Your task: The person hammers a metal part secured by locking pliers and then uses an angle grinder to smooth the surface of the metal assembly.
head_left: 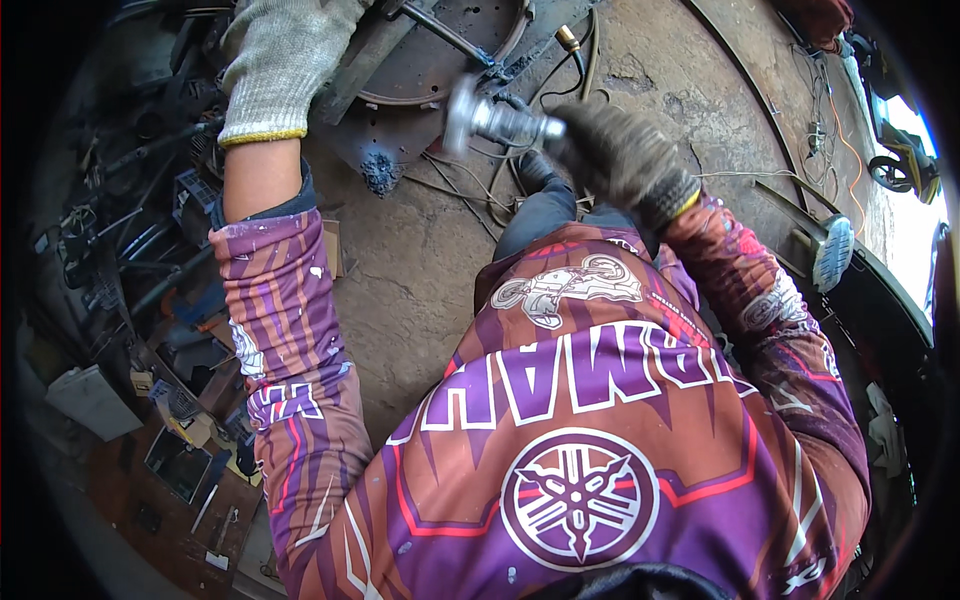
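Observation:
My left hand (285, 60), in a pale knitted glove with a yellow cuff edge, reaches to the top edge of the view. Its fingers are mostly cut off there, so its grip does not show. Beside it lie a flat metal bar (372, 68) and a thin metal rod (440, 32) over a round, rust-brown metal plate (455, 75). My right hand (620, 155), in a dark, dirty glove, is closed around what looks like a hammer (490, 122). Motion smears its silvery metal head, which is raised near the plate's lower right edge.
Scrap metal and tools (140, 240) crowd the left side. A cable (475, 190) winds across the stained concrete floor (400, 270) near my foot (535, 172). A brass-coloured fitting (567, 40) lies beyond my right hand. A shoe sole (833, 255) shows at the right.

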`<state>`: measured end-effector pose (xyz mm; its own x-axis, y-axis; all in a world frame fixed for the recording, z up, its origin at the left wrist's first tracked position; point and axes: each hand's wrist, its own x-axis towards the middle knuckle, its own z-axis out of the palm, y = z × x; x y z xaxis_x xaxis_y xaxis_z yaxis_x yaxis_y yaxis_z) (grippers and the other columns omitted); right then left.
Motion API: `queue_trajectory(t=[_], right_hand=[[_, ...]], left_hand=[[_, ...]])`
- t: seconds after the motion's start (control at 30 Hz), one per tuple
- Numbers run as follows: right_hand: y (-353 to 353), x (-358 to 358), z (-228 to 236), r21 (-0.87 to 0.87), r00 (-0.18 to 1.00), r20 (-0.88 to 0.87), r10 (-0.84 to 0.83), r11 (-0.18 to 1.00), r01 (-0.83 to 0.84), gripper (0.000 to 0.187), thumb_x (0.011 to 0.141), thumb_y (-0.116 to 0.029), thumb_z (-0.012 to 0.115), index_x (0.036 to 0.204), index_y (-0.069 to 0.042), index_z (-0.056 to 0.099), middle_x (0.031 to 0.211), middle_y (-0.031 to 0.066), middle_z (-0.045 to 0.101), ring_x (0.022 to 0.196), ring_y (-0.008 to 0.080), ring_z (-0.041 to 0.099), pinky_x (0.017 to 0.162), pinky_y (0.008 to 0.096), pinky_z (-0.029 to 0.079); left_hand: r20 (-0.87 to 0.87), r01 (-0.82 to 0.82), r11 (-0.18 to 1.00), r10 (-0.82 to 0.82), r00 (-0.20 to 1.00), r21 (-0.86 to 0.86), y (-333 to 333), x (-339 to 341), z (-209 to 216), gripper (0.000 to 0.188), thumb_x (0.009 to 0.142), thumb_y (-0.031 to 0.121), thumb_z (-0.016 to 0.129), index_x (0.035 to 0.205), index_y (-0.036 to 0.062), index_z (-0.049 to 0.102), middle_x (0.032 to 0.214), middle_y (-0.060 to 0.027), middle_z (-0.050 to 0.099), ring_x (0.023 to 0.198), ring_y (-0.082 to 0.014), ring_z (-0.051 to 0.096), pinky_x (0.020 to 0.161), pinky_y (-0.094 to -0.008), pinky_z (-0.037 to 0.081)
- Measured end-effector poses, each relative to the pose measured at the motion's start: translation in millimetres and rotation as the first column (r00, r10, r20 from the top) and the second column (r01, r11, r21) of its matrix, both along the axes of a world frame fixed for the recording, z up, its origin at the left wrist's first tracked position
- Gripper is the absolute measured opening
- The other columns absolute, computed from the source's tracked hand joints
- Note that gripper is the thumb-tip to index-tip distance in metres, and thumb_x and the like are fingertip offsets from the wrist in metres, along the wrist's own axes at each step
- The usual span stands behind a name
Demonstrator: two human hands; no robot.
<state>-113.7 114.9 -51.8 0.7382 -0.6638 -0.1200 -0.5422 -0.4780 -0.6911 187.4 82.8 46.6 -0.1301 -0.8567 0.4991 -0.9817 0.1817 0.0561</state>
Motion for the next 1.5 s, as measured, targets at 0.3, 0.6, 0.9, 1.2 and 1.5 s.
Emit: queue_trajectory(t=[0.3,0.6,0.9,1.2,1.5], right_hand=[[13,-6,-12,-0.009,0.99,0.09,0.113,0.994,-0.112,0.036,0.095,-0.04,0.061,0.106,-0.006,0.063,0.088,0.0209,0.067,0.084,0.0416,0.067,0.075,0.0515,0.053],[15,-4,-25,0.07,0.998,0.067,-0.009,0.998,0.004,0.043,0.097,-0.043,0.062,0.12,-0.007,0.063,0.097,0.0213,0.068,0.091,0.0419,0.068,0.079,0.0502,0.054],[10,-2,-19,0.019,0.986,0.166,0.027,0.999,-0.031,0.044,0.097,-0.044,0.062,0.122,-0.008,0.062,0.095,0.0201,0.067,0.088,0.0413,0.068,0.077,0.0499,0.054],[-3,-1,-3,0.031,1.0,0.004,-0.016,0.999,0.016,0.043,0.097,-0.045,0.06,0.123,-0.01,0.062,0.093,0.0192,0.07,0.089,0.0407,0.069,0.077,0.05,0.054],[0,0,-1,0.067,0.999,-0.043,-0.03,0.997,0.033,0.037,0.094,-0.033,0.066,0.12,-0.007,0.065,0.096,0.02,0.069,0.09,0.0387,0.068,0.076,0.0463,0.053]], left_hand=[[-0.05,-0.037,0.998,0.039,0.998,0.057,0,-5,0,0.029,0.084,0.021,0.077,0.106,0.0042,0.069,0.115,-0.0206,0.064,0.106,-0.0371,0.064,0.09,-0.0431,0.056],[-0.055,-0.044,0.997,0.048,0.997,0.066,1,3,0,0.034,0.085,0.028,0.078,0.108,0.0056,0.069,0.12,-0.0207,0.064,0.111,-0.0383,0.063,0.094,-0.0453,0.054],[-0.033,-0.073,0.997,0.074,0.997,0.03,4,3,-5,0.034,0.084,0.03,0.078,0.109,0.0082,0.069,0.124,-0.0207,0.063,0.116,-0.0382,0.061,0.097,-0.0457,0.054],[-0.079,-0.06,0.997,0.064,0.995,0.054,3,3,-4,0.034,0.084,0.028,0.078,0.109,0.0072,0.069,0.125,-0.0215,0.062,0.117,-0.0388,0.061,0.097,-0.0456,0.054],[-0.103,-0.091,0.993,0.099,0.99,0.079,2,0,-1,0.035,0.083,0.029,0.078,0.109,0.007,0.07,0.123,-0.0216,0.063,0.117,-0.0384,0.061,0.097,-0.0454,0.054]])
